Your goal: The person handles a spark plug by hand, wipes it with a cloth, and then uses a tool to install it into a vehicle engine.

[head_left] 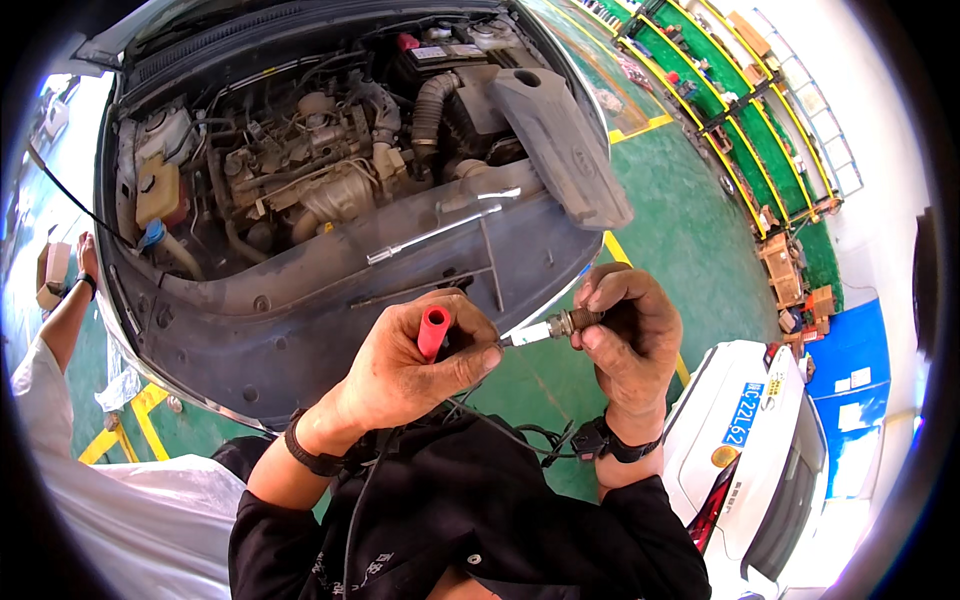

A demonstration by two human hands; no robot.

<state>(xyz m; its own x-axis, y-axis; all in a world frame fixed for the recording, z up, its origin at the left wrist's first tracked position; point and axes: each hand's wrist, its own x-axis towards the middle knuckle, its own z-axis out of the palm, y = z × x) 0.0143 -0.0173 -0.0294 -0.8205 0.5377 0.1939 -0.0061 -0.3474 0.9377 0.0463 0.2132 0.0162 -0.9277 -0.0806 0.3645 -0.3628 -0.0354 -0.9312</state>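
Between my hands, in front of the car's open engine bay, is a spark plug [531, 335] with a white ceramic body. My right hand [637, 345] pinches its dirty threaded metal end between thumb and fingers. The thumb and fingers of my left hand [385, 375] close at the plug's thin terminal end. A red hollow-ended tube [433, 332] also sits in my left hand, its round opening facing up; the rest of it is hidden by the fingers. Dark smudges cover my fingers on both hands.
A long chrome socket extension [435, 233] and a chrome tool [487, 198] lie on the car's front panel. A grey engine cover [565, 140] rests at its right. Another person's arm [70, 320] is at left; a white car [740, 450] stands at lower right.
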